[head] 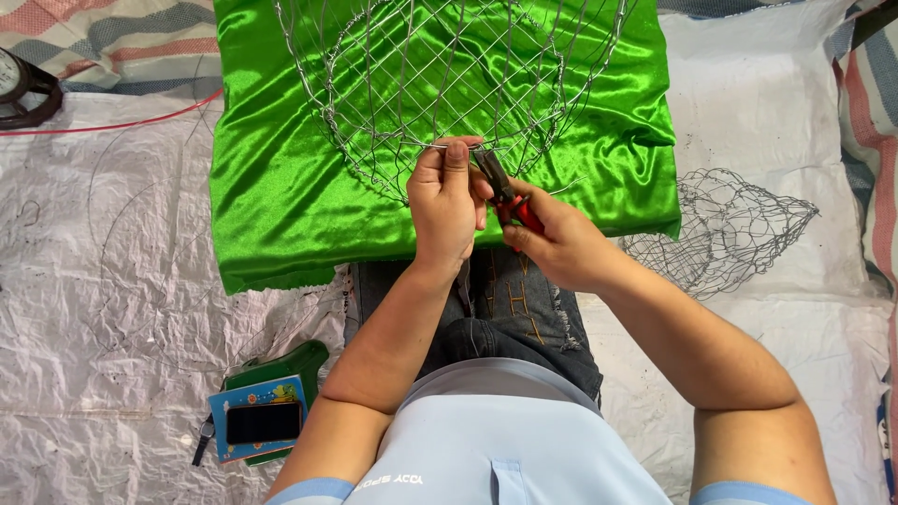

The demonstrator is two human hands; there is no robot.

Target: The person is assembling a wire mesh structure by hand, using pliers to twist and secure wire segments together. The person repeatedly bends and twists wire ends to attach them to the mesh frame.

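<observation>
Seen from above, a seated person works on a wire mesh frame [449, 84] that rests on a bright green satin cloth [281, 187] spread over the floor. The left hand [447, 201] pinches the frame's near rim wire between fingers and thumb. The right hand [552, 238] is wrapped around red-handled pliers [503, 192], whose tip meets the rim just beside the left fingertips. The frame looks largely woven, with its mesh and hoops in place; judging by the grip, the rim binding is unfinished. A smaller wire mesh piece [730, 229] lies to the right. A phone [264, 422] sits near left.
</observation>
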